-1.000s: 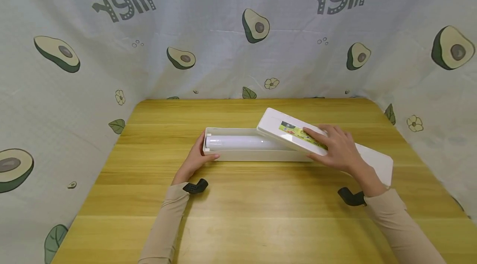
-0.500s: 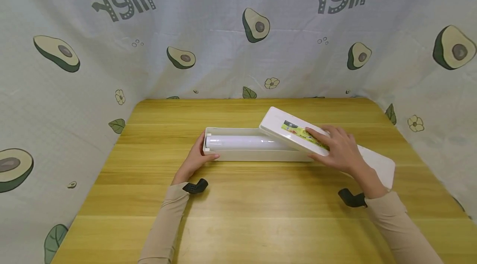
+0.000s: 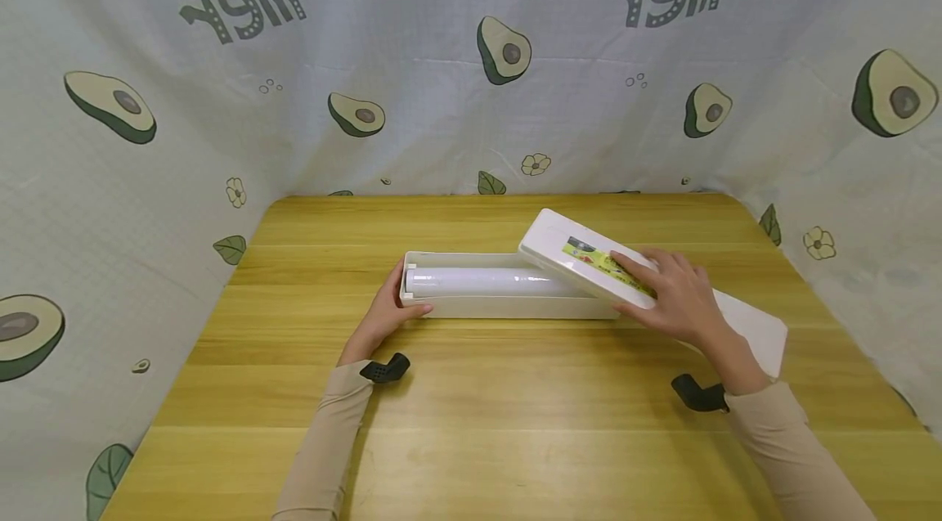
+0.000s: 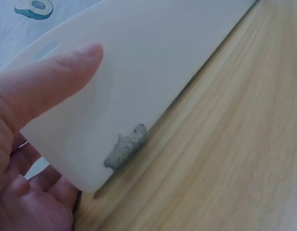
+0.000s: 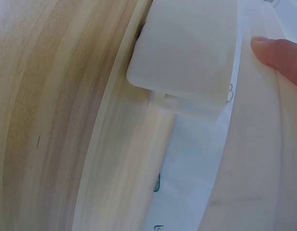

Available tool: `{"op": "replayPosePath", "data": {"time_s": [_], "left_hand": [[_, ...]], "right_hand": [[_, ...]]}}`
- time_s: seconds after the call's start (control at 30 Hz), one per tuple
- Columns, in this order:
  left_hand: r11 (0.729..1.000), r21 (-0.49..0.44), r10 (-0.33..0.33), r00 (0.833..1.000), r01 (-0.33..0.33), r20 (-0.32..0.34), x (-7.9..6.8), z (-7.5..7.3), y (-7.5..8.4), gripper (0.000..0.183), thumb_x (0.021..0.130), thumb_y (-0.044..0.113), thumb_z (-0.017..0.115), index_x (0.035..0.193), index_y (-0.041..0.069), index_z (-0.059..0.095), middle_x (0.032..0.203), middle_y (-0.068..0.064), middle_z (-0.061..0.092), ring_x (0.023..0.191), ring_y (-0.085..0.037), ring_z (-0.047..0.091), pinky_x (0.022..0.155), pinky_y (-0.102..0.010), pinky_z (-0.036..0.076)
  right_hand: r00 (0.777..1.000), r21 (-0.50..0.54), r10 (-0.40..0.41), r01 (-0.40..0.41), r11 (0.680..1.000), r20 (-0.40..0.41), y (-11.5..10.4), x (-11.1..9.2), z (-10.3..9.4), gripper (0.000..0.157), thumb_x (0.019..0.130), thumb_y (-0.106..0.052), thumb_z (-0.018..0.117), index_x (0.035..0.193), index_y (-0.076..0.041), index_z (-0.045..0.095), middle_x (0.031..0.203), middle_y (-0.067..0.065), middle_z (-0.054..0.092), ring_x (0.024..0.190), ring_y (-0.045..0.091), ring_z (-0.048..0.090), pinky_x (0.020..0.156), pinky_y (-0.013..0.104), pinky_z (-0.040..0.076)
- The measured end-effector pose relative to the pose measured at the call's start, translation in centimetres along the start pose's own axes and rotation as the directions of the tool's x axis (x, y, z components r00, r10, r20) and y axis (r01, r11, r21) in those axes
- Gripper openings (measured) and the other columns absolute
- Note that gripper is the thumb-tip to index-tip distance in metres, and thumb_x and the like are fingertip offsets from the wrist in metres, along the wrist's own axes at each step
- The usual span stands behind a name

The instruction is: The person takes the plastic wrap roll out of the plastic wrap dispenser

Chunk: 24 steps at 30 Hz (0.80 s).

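Note:
A long white plastic wrap box (image 3: pixel 508 307) lies crosswise on the table, its top uncovered at the left. Inside rests a shiny roll of plastic wrap (image 3: pixel 471 281). My left hand (image 3: pixel 379 316) grips the box's left end, thumb on the front wall and fingers behind, as the left wrist view also shows. My right hand (image 3: pixel 680 300) holds the white lid (image 3: pixel 548 239) across its width, below a yellow-green label (image 3: pixel 589 256). The lid slants over the box's right end, which it hides in the head view. In the right wrist view, the box's end (image 5: pixel 187 48) shows beside the lid's underside.
The wooden table (image 3: pixel 471 423) extends around the box on every side. A cloth curtain (image 3: pixel 441 96) with avocado prints hangs behind the table and along both sides. A small grey torn patch (image 4: pixel 125 147) marks the lower front wall of the box.
My right hand has shifted the lid slightly to the right, baring a little more of the roll. The left hand and the box have stayed in place.

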<state>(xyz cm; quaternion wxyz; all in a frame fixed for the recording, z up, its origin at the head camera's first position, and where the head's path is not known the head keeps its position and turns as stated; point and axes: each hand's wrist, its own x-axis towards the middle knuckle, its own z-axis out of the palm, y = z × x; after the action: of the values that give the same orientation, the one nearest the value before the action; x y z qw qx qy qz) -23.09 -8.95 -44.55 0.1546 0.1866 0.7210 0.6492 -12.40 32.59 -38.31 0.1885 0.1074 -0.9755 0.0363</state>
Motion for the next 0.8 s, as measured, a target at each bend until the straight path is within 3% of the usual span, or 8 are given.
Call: {"op": "replayPosePath", "data": {"time_s": [0.3, 0.6, 0.8], "left_hand": [[1.000, 0.020, 0.020, 1.000, -0.020, -0.005, 1.1, -0.4, -2.5, 0.099, 0.080, 0.001, 0.071, 0.152, 0.022, 0.007, 0.150, -0.012, 0.031, 0.126, -0.028, 0.040, 0.092, -0.017, 0.043], [1.000, -0.010, 0.010, 1.000, -0.010, -0.003, 1.2, -0.3, -2.4, 0.098, 0.080, -0.005, 0.068, 0.152, 0.017, 0.007, 0.149, -0.017, 0.030, 0.126, -0.031, 0.039, 0.090, -0.016, 0.043], [1.000, 0.015, 0.016, 1.000, -0.015, -0.005, 1.1, -0.4, -2.6, 0.097, 0.080, -0.001, 0.070, 0.152, 0.022, 0.009, 0.147, -0.014, 0.033, 0.124, -0.028, 0.041, 0.091, -0.017, 0.045]], "right_hand": [[1.000, -0.002, 0.020, -0.020, 1.000, -0.010, 0.5, -0.3, -0.3, 0.079, 0.068, -0.043, 0.076, 0.140, -0.031, 0.044, 0.123, 0.021, 0.053, 0.108, 0.042, 0.047, 0.073, 0.060, 0.039], [0.999, -0.017, 0.044, -0.044, 0.999, -0.003, 0.9, -0.7, -0.3, 0.080, 0.068, -0.046, 0.076, 0.140, -0.031, 0.043, 0.123, 0.022, 0.053, 0.107, 0.042, 0.046, 0.076, 0.062, 0.038], [0.998, -0.021, 0.055, -0.055, 0.998, 0.001, 1.0, -0.8, -0.3, 0.079, 0.069, -0.048, 0.074, 0.140, -0.030, 0.044, 0.123, 0.022, 0.052, 0.106, 0.043, 0.046, 0.075, 0.062, 0.038]]}}
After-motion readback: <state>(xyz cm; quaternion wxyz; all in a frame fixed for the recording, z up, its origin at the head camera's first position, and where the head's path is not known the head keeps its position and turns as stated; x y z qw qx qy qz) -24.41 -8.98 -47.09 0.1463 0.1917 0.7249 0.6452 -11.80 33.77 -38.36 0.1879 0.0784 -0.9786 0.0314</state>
